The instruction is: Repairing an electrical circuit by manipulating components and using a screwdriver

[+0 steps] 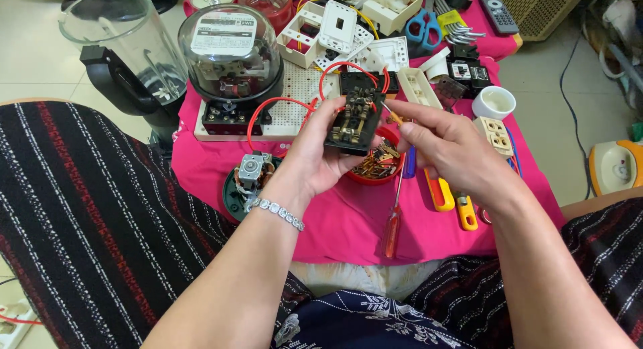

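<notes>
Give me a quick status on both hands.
Left hand holds black switch block. Right hand puts a thin tool to it. Red wire trails from block.

Home floor workspace: tiled floor [40, 54], blender jug [120, 41] (electrical parts scattered).

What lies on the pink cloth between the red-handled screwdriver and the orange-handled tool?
In the head view, only bare pink cloth lies between the red-handled screwdriver and the orange-handled tool.
</notes>
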